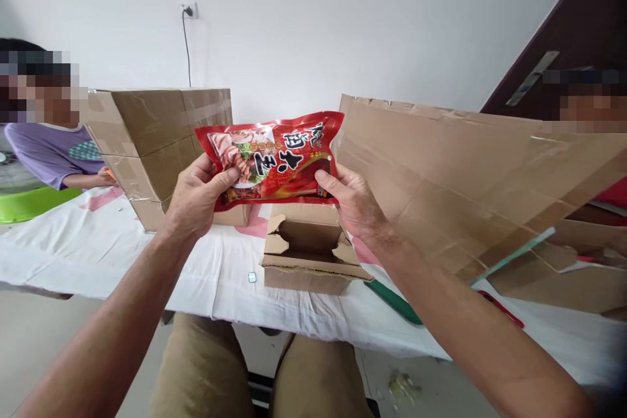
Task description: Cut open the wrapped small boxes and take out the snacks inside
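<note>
White-clothed table (230, 277) below. Large flattened cardboard sheet (470, 176) at right; taped carton (161, 137) at left rear, person in purple sleeve (49, 150) beyond. Small open cardboard box (308, 255) on cloth, flaps up, directly under hands. Red snack packet (274, 157) held above it, level. Left hand (196, 199) pinching left edge; right hand (350, 199) gripping right edge. Green-handled tool (394, 300) near table edge.

Glossy red plastic pouch (274, 157), matt brown cardboard box (308, 255) with shiny tape, soft white cloth table cover (98, 241).
</note>
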Demonstrator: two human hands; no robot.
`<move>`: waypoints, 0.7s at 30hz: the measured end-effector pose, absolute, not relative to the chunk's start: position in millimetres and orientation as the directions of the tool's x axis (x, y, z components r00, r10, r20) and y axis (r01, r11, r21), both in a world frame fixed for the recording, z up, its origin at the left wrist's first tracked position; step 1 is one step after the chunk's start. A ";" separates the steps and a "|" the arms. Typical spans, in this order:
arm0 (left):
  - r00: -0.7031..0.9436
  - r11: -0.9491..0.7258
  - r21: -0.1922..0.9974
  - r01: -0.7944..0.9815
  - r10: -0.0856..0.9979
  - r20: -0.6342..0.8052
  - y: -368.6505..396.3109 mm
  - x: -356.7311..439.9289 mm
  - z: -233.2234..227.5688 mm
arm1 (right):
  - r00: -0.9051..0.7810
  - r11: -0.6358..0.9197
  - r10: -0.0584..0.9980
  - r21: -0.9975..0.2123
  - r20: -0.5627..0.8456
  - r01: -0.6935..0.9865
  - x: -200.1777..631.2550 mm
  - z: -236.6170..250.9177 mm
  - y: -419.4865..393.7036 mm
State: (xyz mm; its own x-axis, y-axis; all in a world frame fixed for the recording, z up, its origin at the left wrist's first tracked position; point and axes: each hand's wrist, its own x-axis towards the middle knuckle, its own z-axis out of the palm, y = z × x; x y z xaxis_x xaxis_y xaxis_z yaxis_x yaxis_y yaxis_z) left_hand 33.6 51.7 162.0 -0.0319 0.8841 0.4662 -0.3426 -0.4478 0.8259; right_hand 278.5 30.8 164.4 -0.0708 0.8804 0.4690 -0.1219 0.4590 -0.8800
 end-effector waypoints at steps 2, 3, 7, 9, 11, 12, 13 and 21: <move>-0.026 -0.462 0.821 -0.336 0.876 0.482 53.7 32.0 170.3 | -0.031 0.461 0.883 -0.876 0.469 -0.145 274.6 169.0 30.6; -0.030 -0.468 0.821 -0.328 0.873 0.486 54.7 30.9 173.1 | -0.003 0.459 0.885 -0.873 0.466 -0.165 272.5 170.8 30.6; -0.021 -0.480 0.841 -0.250 0.871 0.490 54.8 23.9 176.4 | 0.055 0.447 0.893 -0.862 0.447 -0.238 265.0 174.4 31.6; -0.010 -0.484 0.851 -0.206 0.870 0.492 51.8 19.1 176.9 | 0.027 0.418 0.905 -0.878 0.424 -0.235 262.5 175.0 32.0; -0.026 -0.516 0.838 -0.180 0.854 0.520 48.5 14.2 179.2 | 0.002 0.403 0.911 -0.889 0.413 -0.217 260.3 176.2 31.6; -0.033 -0.534 0.827 -0.176 0.843 0.537 47.3 11.8 181.1 | -0.004 0.407 0.909 -0.890 0.417 -0.207 259.0 177.4 31.2; -0.033 -0.546 0.819 -0.178 0.835 0.550 46.5 9.4 183.5 | -0.006 0.417 0.904 -0.887 0.427 -0.198 257.6 179.0 30.6; -0.057 -0.573 0.799 -0.183 0.817 0.573 42.3 -8.8 202.7 | 0.018 0.569 0.820 -0.811 0.572 -0.134 240.3 192.5 27.1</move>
State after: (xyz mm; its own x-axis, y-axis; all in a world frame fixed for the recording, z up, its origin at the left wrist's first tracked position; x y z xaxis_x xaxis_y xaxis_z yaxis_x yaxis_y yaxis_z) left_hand -8.8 42.3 202.7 -0.0567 0.8174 0.5732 -0.1831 -0.5729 0.7989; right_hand 240.3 27.1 192.5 0.0179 0.8198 0.5723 -0.1343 0.5692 -0.8111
